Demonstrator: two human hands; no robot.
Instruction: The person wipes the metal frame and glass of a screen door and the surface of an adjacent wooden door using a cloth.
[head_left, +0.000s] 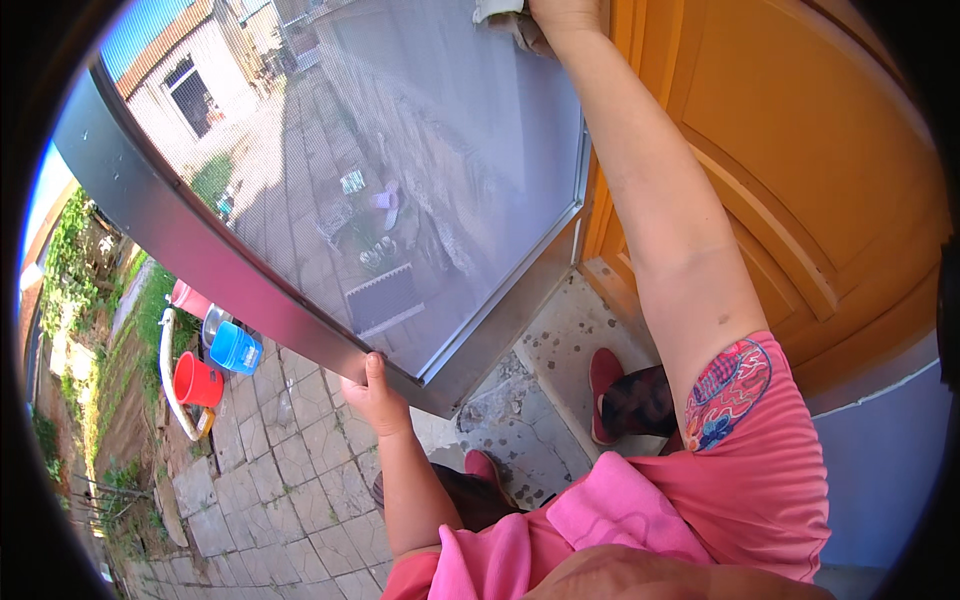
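The left hand is gripping the lower edge of a grey metal-framed mesh screen door, fingers curled around the frame and thumb lying on its outer face. The right hand is reaching to the top edge of the view and pressing a pale crumpled cloth against the mesh; whether its fingers are spread or pressed together cannot be told, since the frame edge is cutting them off. The screen door is standing ajar beside an orange panelled wooden door, above a cracked concrete step. Judged risks: the raised arm's pressure may be pushing the mesh out of its frame, or swinging the door away should the left grip slacken.
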